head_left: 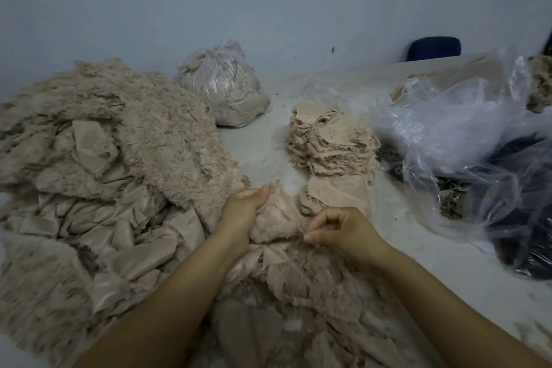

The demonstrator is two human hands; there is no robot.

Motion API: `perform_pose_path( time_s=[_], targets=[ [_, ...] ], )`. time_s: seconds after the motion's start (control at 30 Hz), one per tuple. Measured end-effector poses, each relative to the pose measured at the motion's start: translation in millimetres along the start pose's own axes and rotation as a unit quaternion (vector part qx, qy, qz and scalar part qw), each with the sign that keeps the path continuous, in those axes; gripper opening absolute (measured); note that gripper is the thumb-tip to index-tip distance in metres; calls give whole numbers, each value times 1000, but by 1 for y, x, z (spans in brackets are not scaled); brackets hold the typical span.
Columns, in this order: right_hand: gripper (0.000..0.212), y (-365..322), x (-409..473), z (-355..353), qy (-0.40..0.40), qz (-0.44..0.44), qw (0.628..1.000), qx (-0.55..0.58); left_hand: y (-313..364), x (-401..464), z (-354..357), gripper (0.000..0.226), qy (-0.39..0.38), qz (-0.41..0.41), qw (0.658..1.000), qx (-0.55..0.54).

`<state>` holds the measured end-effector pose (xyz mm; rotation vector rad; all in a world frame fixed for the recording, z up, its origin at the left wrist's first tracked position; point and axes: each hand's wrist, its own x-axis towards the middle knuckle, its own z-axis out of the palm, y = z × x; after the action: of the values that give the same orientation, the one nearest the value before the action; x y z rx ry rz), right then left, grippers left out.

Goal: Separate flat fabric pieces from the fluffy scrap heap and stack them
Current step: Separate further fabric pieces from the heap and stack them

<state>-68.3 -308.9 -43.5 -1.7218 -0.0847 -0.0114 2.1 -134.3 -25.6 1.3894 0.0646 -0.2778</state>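
**Beige scraps being sorted on the desk**

Beige fluffy fabric is being held between both hands near the middle of the view. A fluffy scrap (276, 218) is being gripped by the left hand (243, 212), whose fingers are curled round its left side with the thumb pointing up along its top edge. The right hand (340, 228) is being held just beside the scrap on its right, with the fingers curled in and the thumb pressed toward the fingertips; a thin fringe of fibres at the scrap's edge appears to be pinched there, though the blur keeps this from being told for certain.

A large heap (98, 164) of fluffy and flat pieces is being spread over the left and lower part of the grey desk (442, 272), reaching under both forearms. A tall stack (331, 140) of flat pieces is being kept beyond the hands, slightly to the right, and a lower pile (336, 194) of flat pieces is lying in front of it, just beyond the right hand.

A tied clear bag (222, 84) filled with beige material is standing at the back by the wall. Loose clear plastic (466, 116) is lying crumpled on the right, partly over dark material. A blue chair back (434, 47) is showing behind the desk.
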Motion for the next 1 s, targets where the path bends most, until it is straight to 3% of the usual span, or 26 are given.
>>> perform_pose_path(
  time_s=[0.07,0.13,0.3,0.37,0.43,0.5,0.6,0.73,0.8,0.9,0.93,1.0],
  targets=[
    [16,-3,-3,-5,-86,11,994,-71,-1,0,1,20,9,1,1000,0],
    [16,-6,-3,-10,-121,25,984,-130,-2,-1,4,23,18,25,999,17],
    [50,-7,8,3,19,43,999,19,-4,-7,14,37,-27,125,985,117],
    [44,-5,10,14,26,28,999,-1,-3,-10,19,49,-54,102,989,96],
    [20,-3,12,20,43,-16,999,-1,-3,-10,19,53,-93,68,990,81],
    [22,-1,15,21,89,-36,995,10,-5,-10,14,47,-112,57,987,104],
    [31,1,19,18,176,-19,984,38,-11,-11,8,21,-81,75,986,128],
    [31,2,19,9,221,6,974,50,-7,-9,0,19,-47,65,992,95],
    [32,3,14,-1,193,26,980,45,-1,-7,-4,25,-10,55,995,81],
    [28,-6,3,-7,-54,125,989,-54,6,-1,-7,26,37,53,995,74],
    [30,-9,2,-4,-91,149,983,-62,8,-1,-6,27,27,48,996,63],
    [51,-11,4,3,-47,162,986,16,7,-4,-2,31,2,38,998,48]
  ],
)
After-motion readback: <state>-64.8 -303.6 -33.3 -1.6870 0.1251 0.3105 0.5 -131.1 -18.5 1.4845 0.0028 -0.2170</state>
